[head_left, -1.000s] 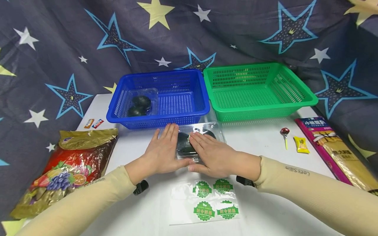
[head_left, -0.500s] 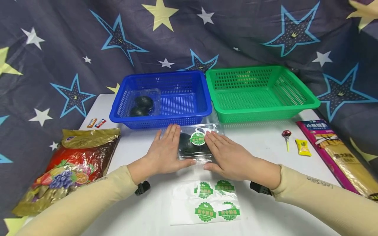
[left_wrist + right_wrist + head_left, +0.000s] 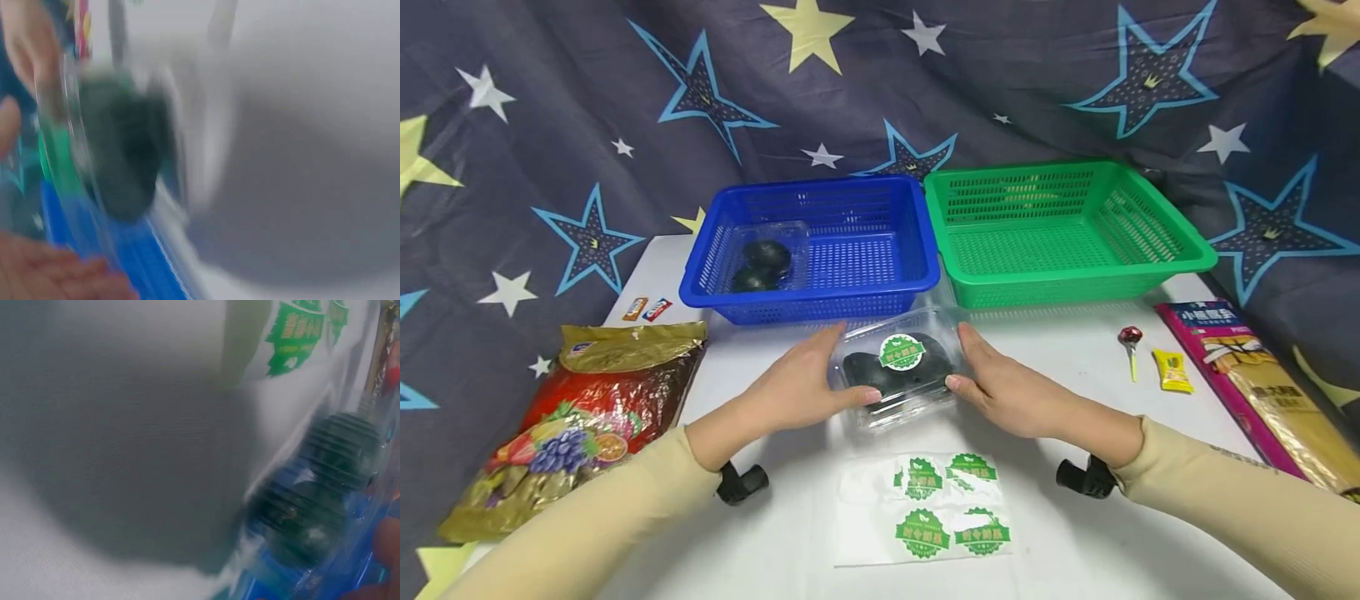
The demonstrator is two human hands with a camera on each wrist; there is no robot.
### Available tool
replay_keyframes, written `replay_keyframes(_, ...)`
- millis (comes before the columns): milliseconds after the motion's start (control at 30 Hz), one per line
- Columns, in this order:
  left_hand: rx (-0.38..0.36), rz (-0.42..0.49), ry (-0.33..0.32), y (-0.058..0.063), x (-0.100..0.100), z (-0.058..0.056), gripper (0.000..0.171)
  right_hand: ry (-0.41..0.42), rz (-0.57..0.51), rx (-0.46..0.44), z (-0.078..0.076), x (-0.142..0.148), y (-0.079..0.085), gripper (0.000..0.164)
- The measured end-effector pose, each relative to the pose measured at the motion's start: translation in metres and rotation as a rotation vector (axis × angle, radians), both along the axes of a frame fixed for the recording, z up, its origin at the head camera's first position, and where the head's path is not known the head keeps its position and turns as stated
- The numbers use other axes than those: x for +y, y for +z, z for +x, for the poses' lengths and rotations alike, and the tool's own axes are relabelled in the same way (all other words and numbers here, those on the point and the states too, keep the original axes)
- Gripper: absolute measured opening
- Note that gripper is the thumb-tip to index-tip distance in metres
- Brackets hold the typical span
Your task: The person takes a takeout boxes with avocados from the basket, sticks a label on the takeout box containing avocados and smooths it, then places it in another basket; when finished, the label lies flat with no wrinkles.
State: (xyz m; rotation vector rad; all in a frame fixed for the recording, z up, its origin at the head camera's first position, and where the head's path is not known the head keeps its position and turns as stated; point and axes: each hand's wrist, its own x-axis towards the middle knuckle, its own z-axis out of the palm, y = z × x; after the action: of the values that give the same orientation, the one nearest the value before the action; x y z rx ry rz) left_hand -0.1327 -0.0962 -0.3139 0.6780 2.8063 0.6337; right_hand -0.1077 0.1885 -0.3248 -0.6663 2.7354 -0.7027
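A clear plastic clamshell box [image 3: 891, 410] with dark green avocados [image 3: 928, 354] inside sits between both hands in the head view, its right side turned slightly farther away. On its lid is a round green-and-white sticker [image 3: 902, 352]. My left hand [image 3: 797, 379] holds the left side, thumb over the front edge. The right hand [image 3: 1011, 387] grips the opposite side, its thumb at the near right corner. In the blurred left wrist view the avocados [image 3: 122, 150] show through the box wall. Two of the avocados [image 3: 306, 525] appear inside the box in the right wrist view.
Behind the box stand a blue basket [image 3: 808, 308], with another clear box of avocados [image 3: 766, 258], and a green basket [image 3: 1075, 283]. A sticker sheet [image 3: 865, 533] lies in front. Left is a gold-red bag [image 3: 583, 417]; right are a lollipop [image 3: 1130, 337], yellow packet [image 3: 1172, 371] and long package [image 3: 1262, 375].
Both hands were flat on the lid; the right slid aside, uncovering the sticker. Now they hold the box by its sides, and it has turned and come up a little.
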Motion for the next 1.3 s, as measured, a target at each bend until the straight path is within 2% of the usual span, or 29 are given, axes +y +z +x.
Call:
replay_keyframes(133, -0.126, 0.102, -0.068, -0.007, -0.012, -0.020, 0.103, 0.016, -0.038, 0.008, -0.006, 0.004, -0.001, 0.079)
replay_keyframes(267, -0.225, 0.192, -0.099, -0.015, -0.018, -0.028, 0.099, 0.036, -0.102, 0.021, -0.013, 0.007, -0.001, 0.078)
replay_keyframes(367, -0.254, 0.229, -0.093, -0.014, -0.021, -0.024, 0.097, 0.062, -0.145, 0.002, -0.021, 0.010, -0.002, 0.077)
replay_keyframes(467, -0.249, 0.224, -0.074, -0.010, -0.022, -0.018, 0.095, 0.101, -0.197, -0.040, -0.031, 0.012, -0.002, 0.076)
replay_keyframes(600, -0.252, 0.204, -0.040, -0.007, -0.024, -0.012, 0.093, 0.152, -0.272, -0.101, -0.045, 0.014, -0.004, 0.073)
replay_keyframes(733, -0.293, 0.211, 0.017, -0.007, -0.024, -0.006, 0.092, 0.163, -0.319, -0.133, -0.055, 0.012, -0.007, 0.073)
replay_keyframes(833, -0.278, 0.188, 0.072, -0.008, -0.023, 0.000, 0.093, 0.106, -0.350, -0.157, -0.055, 0.009, -0.009, 0.072)
replay_keyframes(900, -0.250, 0.165, 0.112, -0.008, -0.020, 0.004, 0.092, 0.019, -0.373, -0.176, -0.050, 0.006, -0.011, 0.073)
replay_keyframes(1033, -0.220, 0.152, 0.164, -0.008, -0.014, 0.013, 0.086, -0.203, -0.436, -0.305, -0.032, -0.003, -0.010, 0.089)
replay_keyframes(1100, -0.213, 0.152, 0.183, -0.008, -0.011, 0.017, 0.085, -0.283, -0.477, -0.392, -0.023, -0.009, -0.008, 0.098)
replay_keyframes(1167, -0.210, 0.149, 0.200, -0.008, -0.008, 0.020, 0.085, -0.323, -0.494, -0.452, -0.017, -0.015, -0.006, 0.104)
replay_keyframes(1200, -0.210, 0.147, 0.212, -0.008, -0.007, 0.020, 0.091, -0.330, -0.499, -0.464, -0.016, -0.017, -0.006, 0.105)
replay_keyframes(1300, -0.216, 0.138, 0.222, -0.009, -0.005, 0.020, 0.102, -0.320, -0.506, -0.469, -0.017, -0.019, -0.004, 0.100)
